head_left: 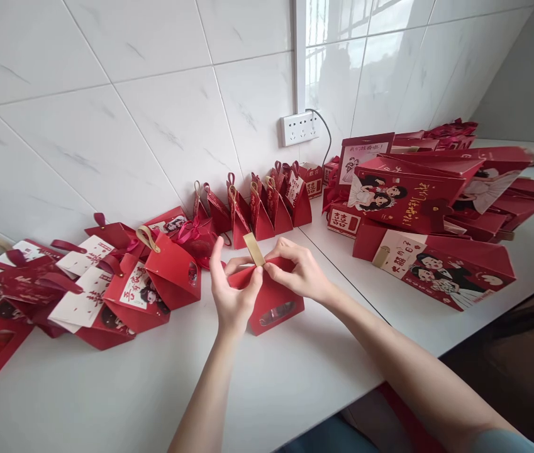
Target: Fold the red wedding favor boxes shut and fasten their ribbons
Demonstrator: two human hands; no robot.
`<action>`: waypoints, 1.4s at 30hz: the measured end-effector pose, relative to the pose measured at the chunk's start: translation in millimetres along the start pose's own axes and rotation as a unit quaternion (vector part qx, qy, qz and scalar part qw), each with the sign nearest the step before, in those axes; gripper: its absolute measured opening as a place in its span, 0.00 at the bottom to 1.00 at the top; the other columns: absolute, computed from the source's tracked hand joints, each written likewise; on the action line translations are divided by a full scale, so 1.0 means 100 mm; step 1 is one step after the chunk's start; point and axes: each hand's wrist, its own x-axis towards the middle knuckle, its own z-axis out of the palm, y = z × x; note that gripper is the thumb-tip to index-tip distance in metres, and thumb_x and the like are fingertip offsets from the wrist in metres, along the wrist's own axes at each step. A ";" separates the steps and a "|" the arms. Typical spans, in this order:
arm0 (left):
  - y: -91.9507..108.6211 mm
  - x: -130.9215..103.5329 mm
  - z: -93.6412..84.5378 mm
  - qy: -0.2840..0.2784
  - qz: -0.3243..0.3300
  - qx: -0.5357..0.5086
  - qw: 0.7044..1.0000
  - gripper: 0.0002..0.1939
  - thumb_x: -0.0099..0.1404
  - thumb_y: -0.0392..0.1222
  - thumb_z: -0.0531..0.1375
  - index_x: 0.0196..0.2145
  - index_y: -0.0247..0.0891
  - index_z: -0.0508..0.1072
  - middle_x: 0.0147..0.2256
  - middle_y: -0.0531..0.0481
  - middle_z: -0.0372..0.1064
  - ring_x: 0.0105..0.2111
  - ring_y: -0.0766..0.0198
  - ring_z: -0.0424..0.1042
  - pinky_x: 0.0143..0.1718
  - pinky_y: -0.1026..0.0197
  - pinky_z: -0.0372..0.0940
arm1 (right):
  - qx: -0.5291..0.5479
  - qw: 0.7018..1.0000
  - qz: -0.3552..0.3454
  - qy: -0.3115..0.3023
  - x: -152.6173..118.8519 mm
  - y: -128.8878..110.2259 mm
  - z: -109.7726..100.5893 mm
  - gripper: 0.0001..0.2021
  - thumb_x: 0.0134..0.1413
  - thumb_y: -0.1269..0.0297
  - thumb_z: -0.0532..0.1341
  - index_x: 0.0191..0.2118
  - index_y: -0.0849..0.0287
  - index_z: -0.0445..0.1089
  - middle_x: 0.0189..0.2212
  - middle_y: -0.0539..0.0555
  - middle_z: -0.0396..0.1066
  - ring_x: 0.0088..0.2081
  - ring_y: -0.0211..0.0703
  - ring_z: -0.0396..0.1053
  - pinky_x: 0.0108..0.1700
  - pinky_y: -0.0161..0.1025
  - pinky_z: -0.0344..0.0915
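Observation:
A red gift box [273, 308] with an oval clear window stands on the counter before me. A short gold ribbon loop [254, 250] sticks up from its top edge. My left hand [236, 292] presses its thumb to the top near the ribbon's base, with the index finger raised and other fingers behind the box. From the other side, my right hand [297, 269] pinches the top edge beside the ribbon, thumb and fingertips together. The fingertips partly hide the join between ribbon and box.
Several finished-looking red boxes [172, 267] with ribbon loops spread to the left. A row of small triangular boxes [257, 211] lines the tiled wall. Flat-stacked printed boxes [403, 195] pile up at right. A power strip [299, 128] with a black cable is on the wall.

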 end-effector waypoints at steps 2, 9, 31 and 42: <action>0.00 0.00 0.00 -0.002 -0.034 -0.010 0.999 0.37 0.56 0.40 0.66 0.61 0.39 0.58 0.30 0.52 0.76 0.34 0.61 0.78 0.40 0.59 0.72 | 0.001 1.000 -0.001 0.000 0.00 -0.01 0.00 0.06 0.57 0.69 0.59 0.30 0.58 0.71 0.24 0.48 0.59 0.28 0.37 0.59 0.32 0.36 0.58; -0.03 0.02 -0.02 -0.004 -0.019 0.030 0.999 0.18 0.56 0.43 0.66 0.44 0.39 0.71 0.31 0.51 0.76 0.36 0.62 0.77 0.41 0.60 0.71 | -0.009 1.000 -0.006 -0.001 0.00 -0.01 -0.01 0.06 0.57 0.70 0.58 0.29 0.58 0.70 0.24 0.48 0.61 0.28 0.37 0.60 0.32 0.36 0.58; 0.01 0.02 -0.04 -0.026 -0.041 0.011 0.999 0.08 0.55 0.43 0.65 0.31 0.39 0.71 0.30 0.50 0.76 0.32 0.62 0.77 0.35 0.62 0.72 | -0.017 1.000 -0.012 -0.001 -0.01 0.00 0.01 0.06 0.57 0.69 0.57 0.29 0.57 0.67 0.25 0.48 0.63 0.29 0.37 0.62 0.33 0.36 0.59; 0.03 0.03 -0.06 -0.072 -0.059 0.027 0.995 0.08 0.58 0.45 0.63 0.27 0.38 0.75 0.26 0.51 0.76 0.28 0.62 0.75 0.30 0.64 0.71 | -0.016 1.000 -0.015 0.005 -0.02 0.01 0.01 0.05 0.56 0.68 0.58 0.29 0.57 0.66 0.26 0.48 0.62 0.29 0.38 0.62 0.34 0.37 0.60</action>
